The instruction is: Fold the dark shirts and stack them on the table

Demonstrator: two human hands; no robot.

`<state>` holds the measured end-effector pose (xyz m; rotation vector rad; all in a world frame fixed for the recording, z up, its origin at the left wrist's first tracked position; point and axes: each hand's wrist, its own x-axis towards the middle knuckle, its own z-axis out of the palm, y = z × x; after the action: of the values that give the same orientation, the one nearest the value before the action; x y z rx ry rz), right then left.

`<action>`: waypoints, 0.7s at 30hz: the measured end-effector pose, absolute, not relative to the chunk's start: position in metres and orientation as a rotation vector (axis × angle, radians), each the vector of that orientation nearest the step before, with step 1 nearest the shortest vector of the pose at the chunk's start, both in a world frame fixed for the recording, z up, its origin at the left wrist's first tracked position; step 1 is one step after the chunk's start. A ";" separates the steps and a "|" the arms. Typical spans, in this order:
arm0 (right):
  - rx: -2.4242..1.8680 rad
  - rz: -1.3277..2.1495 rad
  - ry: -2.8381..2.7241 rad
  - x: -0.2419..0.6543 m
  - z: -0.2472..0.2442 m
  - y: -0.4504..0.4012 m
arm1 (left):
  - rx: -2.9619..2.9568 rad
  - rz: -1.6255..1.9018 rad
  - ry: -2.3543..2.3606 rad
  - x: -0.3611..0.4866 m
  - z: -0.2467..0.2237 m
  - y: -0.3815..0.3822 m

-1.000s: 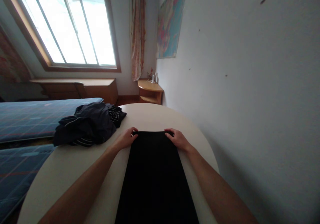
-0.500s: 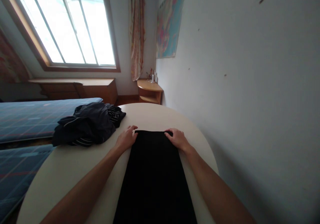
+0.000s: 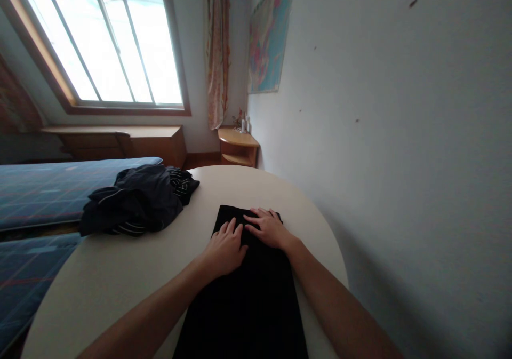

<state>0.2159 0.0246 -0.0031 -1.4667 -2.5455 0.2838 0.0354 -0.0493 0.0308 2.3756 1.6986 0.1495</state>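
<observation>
Across a round table [image 3: 100, 273], black cloth [image 3: 244, 311] runs near to far beneath the open left hand [image 3: 224, 249] and open right hand [image 3: 271, 230], the latter closer to its far edge.

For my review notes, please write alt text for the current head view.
Left hand and right hand lie spread on a flat black cloth on a round, pale table. A heap of dark clothes sits at the table's left edge.
</observation>
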 end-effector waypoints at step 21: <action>-1.856 0.079 -1.945 0.278 -0.016 0.055 | 2.628 0.172 1.401 -0.019 0.016 -0.005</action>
<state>0.2782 0.0546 -0.0164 -1.8558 -1.9449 0.0792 -0.0186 -0.0046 0.0159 2.6278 1.4015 0.1716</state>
